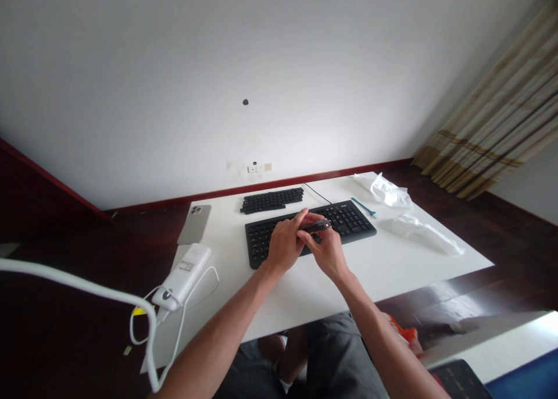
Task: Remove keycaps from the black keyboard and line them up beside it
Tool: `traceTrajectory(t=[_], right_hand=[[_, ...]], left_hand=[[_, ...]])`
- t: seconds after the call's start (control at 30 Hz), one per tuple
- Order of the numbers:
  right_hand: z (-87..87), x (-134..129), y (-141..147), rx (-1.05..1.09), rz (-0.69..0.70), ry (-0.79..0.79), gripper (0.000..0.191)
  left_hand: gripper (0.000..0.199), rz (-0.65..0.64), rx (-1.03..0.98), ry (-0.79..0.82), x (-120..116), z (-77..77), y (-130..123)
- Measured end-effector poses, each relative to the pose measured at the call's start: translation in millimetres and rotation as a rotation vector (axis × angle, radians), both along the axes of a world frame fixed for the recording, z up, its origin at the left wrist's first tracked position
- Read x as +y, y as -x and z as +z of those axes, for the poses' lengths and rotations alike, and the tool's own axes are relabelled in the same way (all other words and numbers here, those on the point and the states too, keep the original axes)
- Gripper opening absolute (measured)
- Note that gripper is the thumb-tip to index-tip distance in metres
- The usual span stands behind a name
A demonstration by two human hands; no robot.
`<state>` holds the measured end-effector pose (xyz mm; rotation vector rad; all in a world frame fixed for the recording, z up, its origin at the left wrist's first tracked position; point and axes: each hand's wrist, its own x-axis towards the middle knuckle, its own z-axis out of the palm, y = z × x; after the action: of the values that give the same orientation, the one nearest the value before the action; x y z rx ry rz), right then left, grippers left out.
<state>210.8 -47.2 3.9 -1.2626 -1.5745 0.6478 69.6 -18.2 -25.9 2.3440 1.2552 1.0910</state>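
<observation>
My left hand (286,242) and my right hand (326,249) meet over the middle of a black keyboard (355,221) on a white table. Between them is a dark, slim tool (320,225) with a rounded end, lying across my closed right fingers. My left fingers are bent around its other end, which they hide, so its exact kind does not show. Behind the keyboard lies a black keyed panel (272,200) with a jagged outline. A thin blue tool (363,206) rests just past the keyboard's right far corner.
A phone (195,224) lies face down at the table's left edge. Near it are a white power strip (185,274) and a looping white cable (78,280). Crumpled clear plastic (387,191) and another plastic wrapper (427,234) lie on the right. A wall stands behind the table.
</observation>
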Motion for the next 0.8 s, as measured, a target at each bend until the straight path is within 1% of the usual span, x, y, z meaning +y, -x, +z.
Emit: traceTrajectory(t=[0.07,0.1,0.17,0.23,0.27,0.33,0.43,0.5,0.63,0.7,0.8], right_hand=[[-2.1,2.3,-5.6,-0.010,0.044,-0.031,0.044],[-4.5,3.2,-11.0,-0.032,0.038,-0.050,0.042],[-11.3,4.0,-25.8,-0.132,0.023,-0.086,0.027],[-19.0,2.7,-42.7,-0.234,0.043,-0.093,0.018],[-22.8,1.2,-50.6,-0.271,0.052,-0.099,0.017],[-29.9,-2.4,-63.2,-0.347,0.087,-0.114,0.017],[-38.4,-5.0,-72.3,-0.414,0.130,-0.131,0.018],[-41.6,-2.1,-73.3,-0.437,0.158,-0.144,0.019],[-39.5,15.9,-71.4,-0.490,0.291,-0.120,0.019],[-34.0,26.8,-70.9,-0.505,0.358,-0.076,0.018],[-20.7,40.1,-72.2,-0.521,0.449,-0.013,0.016]], left_hand=[[0.045,0.054,-0.077,0.013,5.4,-0.5,6.3],[0.039,0.102,-0.125,0.024,9.5,-1.0,10.6],[0.030,0.233,-0.209,0.066,20.8,-2.2,22.2],[0.031,0.380,-0.244,0.126,35.1,-3.6,37.9],[0.033,0.439,-0.265,0.144,42.6,-4.3,47.0],[0.036,0.556,-0.336,0.132,56.7,-5.9,66.0],[0.037,0.675,-0.435,0.126,72.0,-9.2,91.3],[0.038,0.731,-0.503,0.140,77.7,-12.1,103.2],[0.036,0.833,-0.620,0.133,83.7,-19.0,115.4],[0.034,0.882,-0.644,0.128,86.5,-22.8,118.3],[0.033,0.916,-0.677,0.140,91.1,-28.4,120.6]])
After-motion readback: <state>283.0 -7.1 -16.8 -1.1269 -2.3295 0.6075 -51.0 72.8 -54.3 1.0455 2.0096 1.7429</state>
